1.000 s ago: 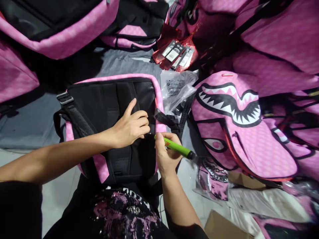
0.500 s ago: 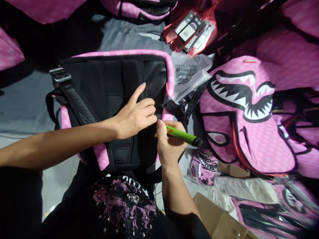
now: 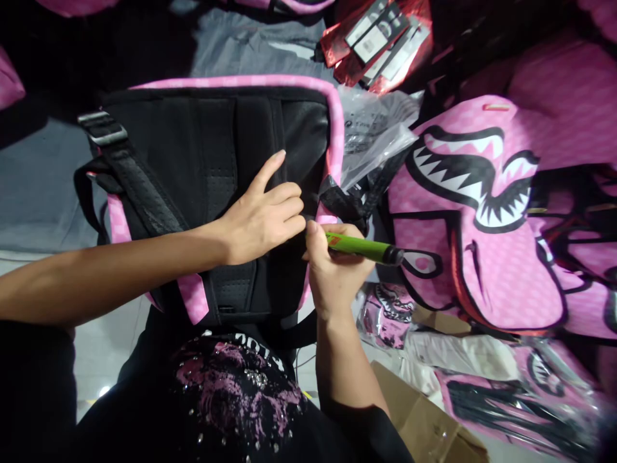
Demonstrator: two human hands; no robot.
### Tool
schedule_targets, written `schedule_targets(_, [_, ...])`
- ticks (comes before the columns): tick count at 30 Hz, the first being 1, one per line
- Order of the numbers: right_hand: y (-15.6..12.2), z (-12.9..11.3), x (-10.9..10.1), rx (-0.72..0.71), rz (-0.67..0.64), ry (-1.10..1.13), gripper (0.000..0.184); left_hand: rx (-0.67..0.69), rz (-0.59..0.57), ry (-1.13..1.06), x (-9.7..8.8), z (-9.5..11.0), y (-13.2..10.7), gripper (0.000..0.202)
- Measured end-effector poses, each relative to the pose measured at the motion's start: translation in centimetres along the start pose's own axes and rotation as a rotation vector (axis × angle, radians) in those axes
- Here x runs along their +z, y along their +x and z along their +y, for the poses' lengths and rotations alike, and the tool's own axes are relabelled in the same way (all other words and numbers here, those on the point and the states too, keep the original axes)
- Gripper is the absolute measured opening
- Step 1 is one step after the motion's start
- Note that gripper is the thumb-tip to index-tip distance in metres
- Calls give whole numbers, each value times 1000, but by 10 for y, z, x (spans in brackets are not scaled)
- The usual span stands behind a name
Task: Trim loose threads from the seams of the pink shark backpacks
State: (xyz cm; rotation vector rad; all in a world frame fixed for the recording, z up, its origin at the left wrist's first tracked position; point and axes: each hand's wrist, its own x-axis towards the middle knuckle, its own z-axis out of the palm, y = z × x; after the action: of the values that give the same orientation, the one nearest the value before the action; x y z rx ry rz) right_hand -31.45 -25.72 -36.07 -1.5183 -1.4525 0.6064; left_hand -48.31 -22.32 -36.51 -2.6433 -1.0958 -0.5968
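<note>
A pink backpack [image 3: 332,116] lies back side up in front of me, its black padded panel [image 3: 202,148] facing me. My left hand [image 3: 263,215] rests on the panel near its right edge, index finger stretched out and the other fingers curled as if pinching something too small to name. My right hand [image 3: 332,273] grips a green tool with a black end [image 3: 361,247], its hidden tip pointing at the spot by my left fingertips. A black strap with a metal buckle [image 3: 103,128] crosses the backpack's left side.
Pink backpacks with shark-mouth prints [image 3: 472,206] pile up on the right. Red-and-black hang tags [image 3: 376,38] lie at the top, clear plastic bags [image 3: 376,135] beside the backpack. A cardboard box [image 3: 424,418] sits at the lower right. Grey cloth [image 3: 38,186] covers the floor on the left.
The view has tilted down, so everything shifted up in the picture. Both hands stay at the same spot on the backpack's right edge; the green tool now lies flatter.
</note>
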Motion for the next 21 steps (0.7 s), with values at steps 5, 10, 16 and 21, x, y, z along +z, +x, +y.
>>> schedule_targets(5, [2, -1, -2, 14, 0, -12, 24, -6, -17, 1, 0, 0, 1, 31])
schedule_targets(10, [2, 0, -2, 19, -4, -47, 26, -20, -85, -65, -4, 1, 2, 31])
schedule_targets(16, [3, -1, -2, 38, 4, -27, 26, -14, -80, -76, -4, 0, 0, 30])
schedule_targets(21, [3, -3, -4, 26, -2, 7, 24, -1, -117, -23, -4, 0, 0, 26])
